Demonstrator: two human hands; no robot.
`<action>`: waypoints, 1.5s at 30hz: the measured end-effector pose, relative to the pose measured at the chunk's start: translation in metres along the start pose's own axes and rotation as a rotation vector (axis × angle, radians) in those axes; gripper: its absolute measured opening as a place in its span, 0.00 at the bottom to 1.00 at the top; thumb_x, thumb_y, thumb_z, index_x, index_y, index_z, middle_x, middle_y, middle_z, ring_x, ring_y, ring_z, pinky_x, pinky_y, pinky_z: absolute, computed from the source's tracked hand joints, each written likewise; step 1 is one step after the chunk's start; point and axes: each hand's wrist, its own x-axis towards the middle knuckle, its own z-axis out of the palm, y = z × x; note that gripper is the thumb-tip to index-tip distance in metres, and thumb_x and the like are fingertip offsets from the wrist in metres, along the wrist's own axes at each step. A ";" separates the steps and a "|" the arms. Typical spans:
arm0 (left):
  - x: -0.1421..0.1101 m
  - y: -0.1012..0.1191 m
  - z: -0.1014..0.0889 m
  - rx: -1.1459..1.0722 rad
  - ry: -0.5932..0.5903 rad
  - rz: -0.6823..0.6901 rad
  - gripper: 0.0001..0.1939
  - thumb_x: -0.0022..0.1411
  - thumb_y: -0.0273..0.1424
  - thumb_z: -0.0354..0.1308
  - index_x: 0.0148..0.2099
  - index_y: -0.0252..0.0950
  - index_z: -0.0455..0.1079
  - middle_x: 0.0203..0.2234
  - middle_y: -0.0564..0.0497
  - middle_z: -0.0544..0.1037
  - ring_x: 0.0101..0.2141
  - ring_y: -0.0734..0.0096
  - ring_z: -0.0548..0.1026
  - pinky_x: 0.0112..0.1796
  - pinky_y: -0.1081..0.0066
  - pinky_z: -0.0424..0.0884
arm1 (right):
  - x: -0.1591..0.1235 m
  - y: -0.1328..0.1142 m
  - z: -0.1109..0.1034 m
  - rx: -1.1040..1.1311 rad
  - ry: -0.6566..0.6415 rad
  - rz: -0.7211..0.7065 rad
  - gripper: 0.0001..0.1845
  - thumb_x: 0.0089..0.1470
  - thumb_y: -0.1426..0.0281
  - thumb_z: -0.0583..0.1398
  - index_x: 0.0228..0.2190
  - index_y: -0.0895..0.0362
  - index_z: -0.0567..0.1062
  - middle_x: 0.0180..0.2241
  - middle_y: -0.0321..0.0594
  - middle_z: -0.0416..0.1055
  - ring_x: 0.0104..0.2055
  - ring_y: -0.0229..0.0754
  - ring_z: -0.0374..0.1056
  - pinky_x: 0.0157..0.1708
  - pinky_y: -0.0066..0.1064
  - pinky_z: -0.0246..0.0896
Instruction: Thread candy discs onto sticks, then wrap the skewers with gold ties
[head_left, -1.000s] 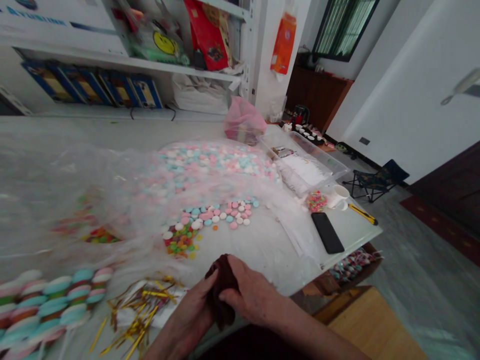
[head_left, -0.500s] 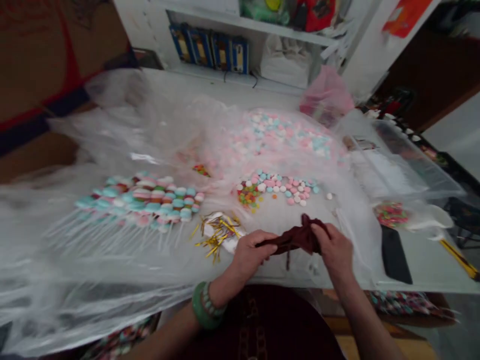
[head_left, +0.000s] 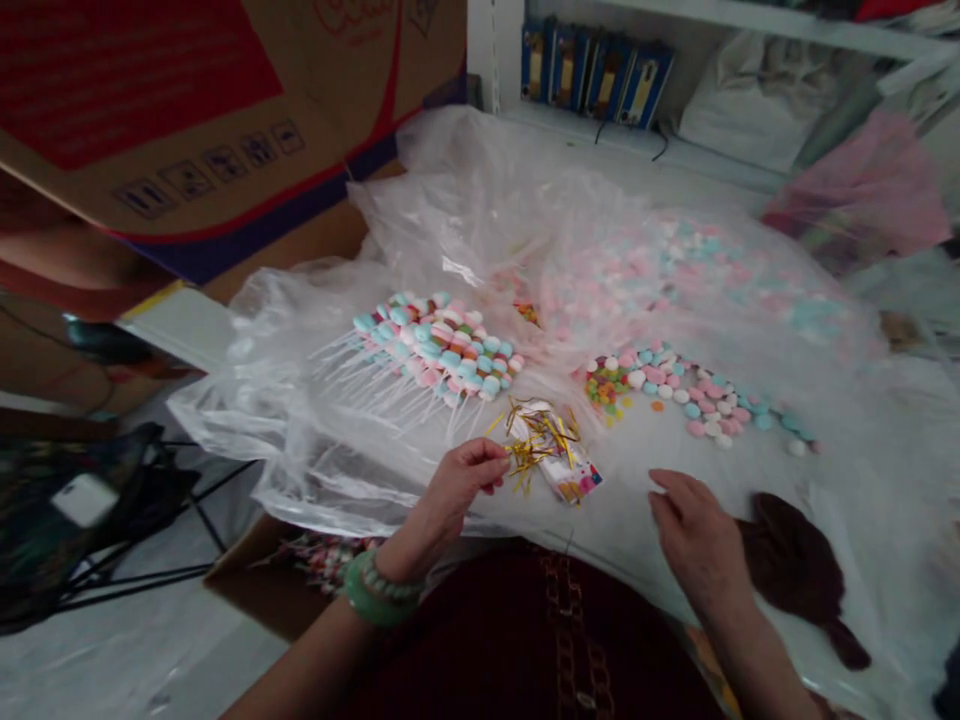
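My left hand (head_left: 469, 475) is closed in a pinch at the near left edge of a pile of gold twist ties (head_left: 551, 435), with a gold strip at its fingertips. The ties lie on a small white printed packet (head_left: 581, 480). My right hand (head_left: 697, 530) hovers to the right with thumb and fingers a little apart and nothing visible in it. Beside its wrist, a bunched dark brown cloth (head_left: 799, 555) lies on the table. Marshmallow skewers (head_left: 450, 345) on white sticks, in pink, blue and white, are stacked beyond my left hand.
Loose marshmallows (head_left: 709, 395) and small gummy candies (head_left: 604, 385) lie on the plastic sheeting. A large clear bag of marshmallows (head_left: 675, 265) is behind them. A big cardboard box (head_left: 300, 110) stands at the back left. Below the table edge, an open carton (head_left: 262, 575) holds more skewers.
Both hands held the dark brown cloth earlier; now it lies at the right. My left hand has moved to the gold ties. The view has turned left.
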 end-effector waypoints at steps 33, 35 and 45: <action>0.014 -0.024 0.017 0.966 -0.036 0.482 0.28 0.58 0.24 0.49 0.61 0.39 0.54 0.51 0.44 0.65 0.47 0.62 0.68 0.48 0.64 0.66 | 0.048 -0.067 0.051 0.020 -0.258 -0.038 0.13 0.60 0.65 0.50 0.38 0.54 0.73 0.38 0.39 0.71 0.38 0.39 0.66 0.36 0.28 0.55; 0.015 -0.025 0.017 1.014 -0.042 0.458 0.28 0.58 0.24 0.49 0.61 0.40 0.54 0.50 0.44 0.65 0.47 0.63 0.68 0.47 0.65 0.66 | 0.042 -0.061 0.053 0.004 -0.315 0.012 0.12 0.58 0.63 0.52 0.38 0.53 0.73 0.38 0.38 0.69 0.37 0.39 0.66 0.34 0.29 0.55; 0.022 -0.021 0.033 0.809 -0.075 0.346 0.17 0.56 0.26 0.52 0.49 0.36 0.67 0.34 0.48 0.76 0.35 0.66 0.73 0.39 0.69 0.67 | 0.029 -0.076 0.061 -0.099 -0.225 -0.051 0.16 0.51 0.59 0.58 0.38 0.57 0.70 0.40 0.45 0.66 0.41 0.47 0.62 0.39 0.35 0.55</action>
